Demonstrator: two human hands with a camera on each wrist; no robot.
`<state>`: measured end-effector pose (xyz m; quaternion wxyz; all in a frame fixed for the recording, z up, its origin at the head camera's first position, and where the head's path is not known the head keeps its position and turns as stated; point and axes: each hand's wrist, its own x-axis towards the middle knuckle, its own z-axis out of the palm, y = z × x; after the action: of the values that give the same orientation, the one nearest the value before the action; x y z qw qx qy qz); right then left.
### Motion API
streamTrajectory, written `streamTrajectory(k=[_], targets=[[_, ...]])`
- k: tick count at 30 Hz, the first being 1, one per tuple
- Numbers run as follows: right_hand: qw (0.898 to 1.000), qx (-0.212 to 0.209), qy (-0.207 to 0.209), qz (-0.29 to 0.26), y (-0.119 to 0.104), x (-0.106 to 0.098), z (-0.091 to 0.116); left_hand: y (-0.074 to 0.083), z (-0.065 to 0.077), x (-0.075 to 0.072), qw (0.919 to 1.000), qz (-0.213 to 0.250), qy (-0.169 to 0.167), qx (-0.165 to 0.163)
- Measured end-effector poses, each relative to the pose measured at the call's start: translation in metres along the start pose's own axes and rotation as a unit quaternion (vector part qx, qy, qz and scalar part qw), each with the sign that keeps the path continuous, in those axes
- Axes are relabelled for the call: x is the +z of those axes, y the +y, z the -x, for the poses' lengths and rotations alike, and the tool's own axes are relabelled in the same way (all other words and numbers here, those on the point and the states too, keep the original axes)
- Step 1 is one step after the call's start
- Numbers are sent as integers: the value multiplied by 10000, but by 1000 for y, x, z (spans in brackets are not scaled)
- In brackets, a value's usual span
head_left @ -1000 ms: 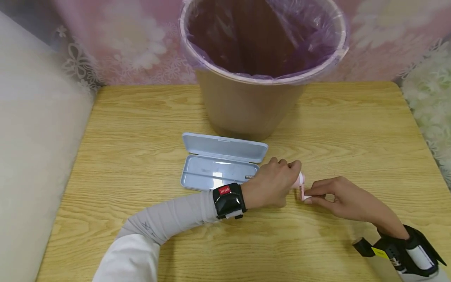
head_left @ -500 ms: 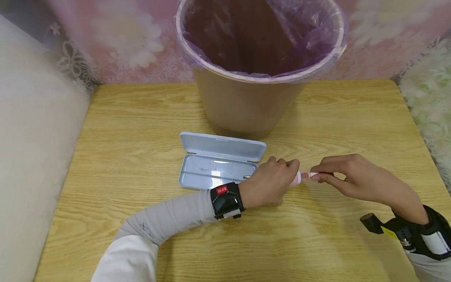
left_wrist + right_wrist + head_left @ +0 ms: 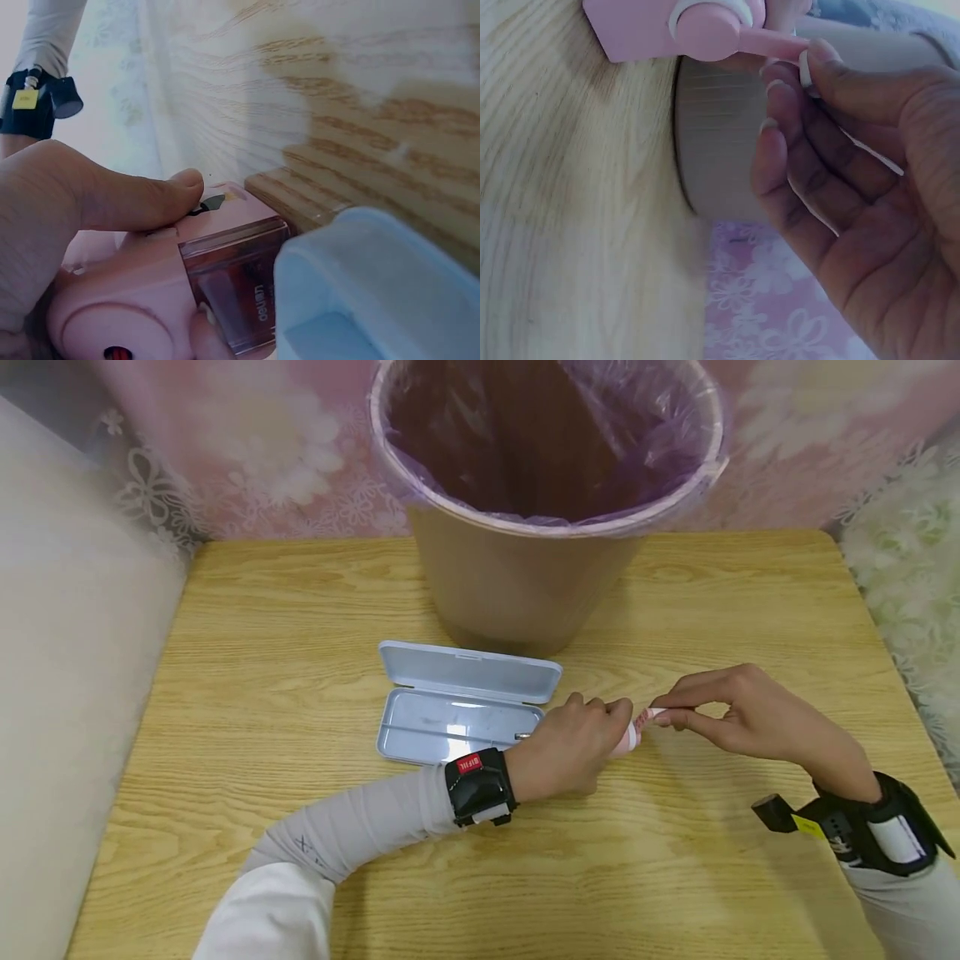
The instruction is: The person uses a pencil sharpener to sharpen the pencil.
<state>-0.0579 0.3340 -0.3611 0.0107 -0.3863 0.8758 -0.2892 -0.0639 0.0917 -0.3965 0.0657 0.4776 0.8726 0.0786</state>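
A pink crank pencil sharpener [image 3: 625, 743] stands on the table, mostly covered by my left hand [image 3: 566, 743] in the head view. That hand grips its body, the thumb lying over the top in the left wrist view. A see-through shavings drawer [image 3: 232, 292] shows dark contents. My right hand [image 3: 757, 718] pinches the white knob [image 3: 805, 71] of the crank arm [image 3: 772, 43] between thumb and fingers. Beside my left hand lies an open light blue pencil case [image 3: 427, 727], its lid tilted back. A small metallic end [image 3: 522, 737] shows by the wrist; what it belongs to is hidden.
Behind the pencil case stands a tall beige bin [image 3: 517, 577] with a purple liner [image 3: 660, 452]. The wood-grain table [image 3: 300, 610] reaches a pink floral backdrop [image 3: 285, 443] at the back. Pale covers flank it on both sides.
The crank arm has turned from pointing down, through right, to up and right, and my right hand has risen with it. My left hand keeps its grip on the sharpener.
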Motion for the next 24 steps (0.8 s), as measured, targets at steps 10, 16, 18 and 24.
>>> streamTrajectory(k=[10, 16, 18, 24], targets=[[9986, 269, 124, -427, 32, 14, -9, 0, -1, -1, 9996, -171, -202, 40], [9938, 827, -38, -739, 47, 38, -4, 1, -1, -2, 9996, 29, -264, -56], [9925, 921, -58, -797, 46, 44, -1, 1, -1, -2, 9997, 15, -229, -26], [9967, 728, 105, -356, 38, 59, 7, 2, -2, -1, 9997, 77, -205, -116]])
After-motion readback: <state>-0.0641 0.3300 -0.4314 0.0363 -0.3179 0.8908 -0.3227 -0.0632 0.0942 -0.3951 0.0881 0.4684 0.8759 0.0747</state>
